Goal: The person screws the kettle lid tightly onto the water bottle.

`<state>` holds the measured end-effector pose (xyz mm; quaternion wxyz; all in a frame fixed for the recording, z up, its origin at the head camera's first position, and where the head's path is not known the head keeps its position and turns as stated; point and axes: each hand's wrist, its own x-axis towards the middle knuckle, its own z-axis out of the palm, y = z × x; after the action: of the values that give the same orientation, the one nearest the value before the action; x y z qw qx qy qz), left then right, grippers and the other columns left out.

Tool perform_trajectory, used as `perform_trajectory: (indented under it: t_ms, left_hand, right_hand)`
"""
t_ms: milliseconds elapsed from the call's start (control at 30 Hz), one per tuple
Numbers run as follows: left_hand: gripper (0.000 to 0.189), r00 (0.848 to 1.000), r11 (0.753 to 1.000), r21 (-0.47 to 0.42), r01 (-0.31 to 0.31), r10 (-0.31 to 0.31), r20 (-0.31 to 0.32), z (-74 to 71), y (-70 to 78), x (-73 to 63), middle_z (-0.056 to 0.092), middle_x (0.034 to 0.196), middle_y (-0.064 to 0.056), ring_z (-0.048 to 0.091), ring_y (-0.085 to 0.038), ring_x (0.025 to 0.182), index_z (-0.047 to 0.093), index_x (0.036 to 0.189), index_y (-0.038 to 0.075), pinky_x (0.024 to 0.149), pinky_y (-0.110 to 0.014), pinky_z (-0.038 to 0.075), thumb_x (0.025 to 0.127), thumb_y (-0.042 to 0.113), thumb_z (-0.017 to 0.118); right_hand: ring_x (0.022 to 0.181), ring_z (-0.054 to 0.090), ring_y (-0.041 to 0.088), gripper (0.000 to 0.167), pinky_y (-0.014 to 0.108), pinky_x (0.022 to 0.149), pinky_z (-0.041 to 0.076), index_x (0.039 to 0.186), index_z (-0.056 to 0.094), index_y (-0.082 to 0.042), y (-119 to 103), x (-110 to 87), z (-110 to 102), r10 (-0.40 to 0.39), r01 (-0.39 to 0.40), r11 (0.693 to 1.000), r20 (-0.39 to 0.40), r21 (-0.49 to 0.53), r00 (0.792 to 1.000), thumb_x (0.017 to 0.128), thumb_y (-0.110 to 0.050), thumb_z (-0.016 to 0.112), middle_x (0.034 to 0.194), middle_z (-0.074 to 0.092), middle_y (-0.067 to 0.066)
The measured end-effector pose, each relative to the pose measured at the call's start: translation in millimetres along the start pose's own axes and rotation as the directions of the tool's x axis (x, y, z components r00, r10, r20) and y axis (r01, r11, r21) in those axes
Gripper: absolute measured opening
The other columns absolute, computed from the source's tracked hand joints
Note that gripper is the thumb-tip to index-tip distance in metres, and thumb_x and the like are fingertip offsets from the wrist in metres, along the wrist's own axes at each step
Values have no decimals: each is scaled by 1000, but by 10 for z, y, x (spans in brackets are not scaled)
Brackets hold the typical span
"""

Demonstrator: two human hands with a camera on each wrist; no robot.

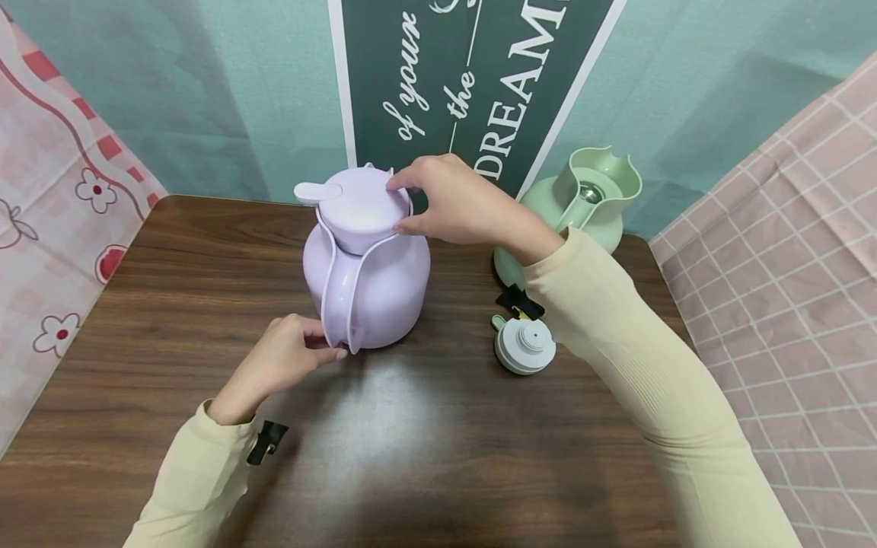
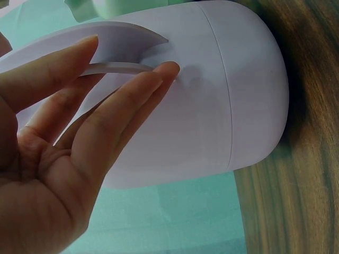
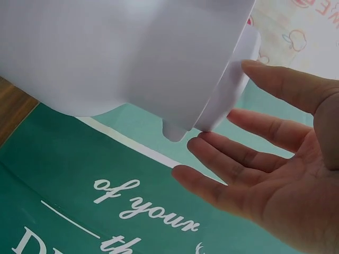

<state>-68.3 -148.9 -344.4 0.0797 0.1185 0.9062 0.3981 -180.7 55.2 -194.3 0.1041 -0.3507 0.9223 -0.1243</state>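
A pale purple thermos jug (image 1: 397, 293) stands upright on the wooden table, its handle facing me. Its round lid (image 1: 363, 202), with a tab pointing left, sits in the top. My right hand (image 1: 459, 202) holds the lid's right side between thumb and fingers; the right wrist view shows the fingertips at the lid's rim (image 3: 228, 95). Low on the jug, my left hand (image 1: 284, 358) pinches the bottom end of the handle (image 1: 339, 301). In the left wrist view the thumb and fingers lie on either side of that handle (image 2: 119, 67).
At the back right stands a green thermos jug (image 1: 610, 221) with its top uncovered, partly behind my right arm. A pale round stopper lid (image 1: 524, 346) with a green tab lies upside down in front of it. A dark lettered sign (image 1: 445, 152) is behind the purple jug.
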Motion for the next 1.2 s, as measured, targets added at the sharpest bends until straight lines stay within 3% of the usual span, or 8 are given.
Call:
perform_trajectory:
  t_ms: [367,500,633,767,1033,1200]
  left_hand:
    - [7,1000,1000,-3,2,-2,-6,12,-26,-10,61,64,5,46,-12,61,71,75,7,57,-28,40,77,13,71]
    - [7,1000,1000,0,2,-2,-6,12,-29,-10,62,66,5,47,-12,62,71,76,7,58,-29,40,77,13,71]
    - [6,1000,1000,0,7,-7,-4,11,-27,-8,63,67,4,48,-12,63,71,76,7,59,-29,41,77,13,71]
    - [6,1000,1000,2,11,-11,-2,12,-29,-6,62,66,4,47,-12,63,71,77,7,59,-30,40,77,13,71]
    - [5,1000,1000,3,14,-14,1,8,-28,-5,61,66,5,47,-12,63,71,77,8,59,-29,40,77,12,71]
    - [5,1000,1000,-3,19,-19,4,-1,-23,-5,61,65,5,46,-12,62,71,77,8,58,-29,40,78,13,71]
  right_hand:
    - [106,51,19,38,30,93,35,115,61,-2,2,-37,-10,-22,23,1000,-32,21,999,80,-13,67,114,60,8]
    - [116,45,19,48,30,98,30,125,53,-3,19,0,-27,-1,1,1000,12,11,1000,81,-17,67,124,54,7]
    - [128,33,19,64,29,103,24,137,39,-4,45,44,-29,-19,19,1000,71,-8,997,82,-20,67,139,40,7]
    - [131,28,19,68,29,105,22,140,34,-5,67,76,-20,-46,49,999,105,-19,993,83,-22,66,144,32,8]
    - [127,35,19,63,29,103,25,138,38,-3,83,65,0,-60,61,998,95,-6,994,84,-22,65,139,40,7]
    - [121,42,19,58,29,99,31,133,46,-2,49,49,16,-22,22,1000,53,3,998,82,-20,67,131,49,8]
